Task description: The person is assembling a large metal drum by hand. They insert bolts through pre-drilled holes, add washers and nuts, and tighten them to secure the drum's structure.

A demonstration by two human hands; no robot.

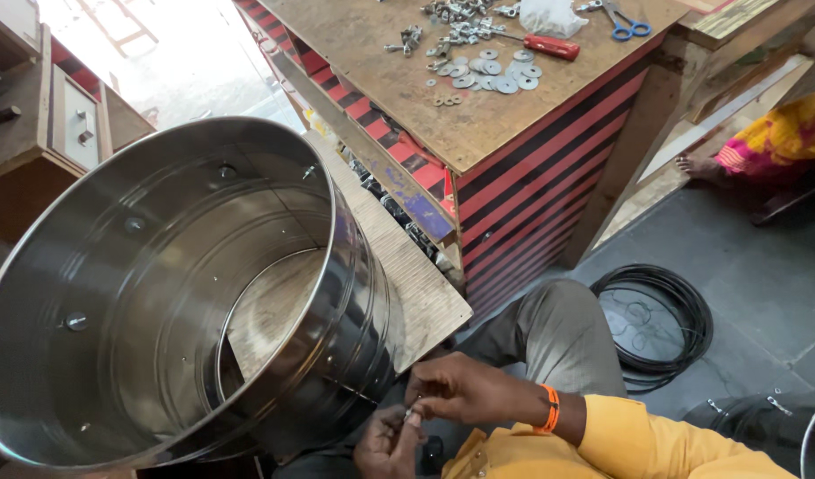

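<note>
My right hand (461, 388), with an orange band at the wrist and a yellow sleeve behind it, meets my left hand (388, 443) low in the view. Between their fingertips both pinch a small metal fastener (410, 412); its exact kind is too small to tell. The hands are just below the rim of a large shiny steel drum (345, 293) that lies on its side on a wooden board (416, 275), its open mouth toward me. Small bolts show on the drum's inner wall. My grey-trousered knee (558, 333) is to the right of the hands.
A workbench (514, 168) with red and black striped sides carries washers (492, 73), bolts, a red-handled screwdriver (549, 46), blue-handled scissors (627, 25) and a plastic bag. A black cable coil (682, 310) lies on the floor. Another person's foot (696, 165) is at right. A second steel drum (780, 426) sits bottom right.
</note>
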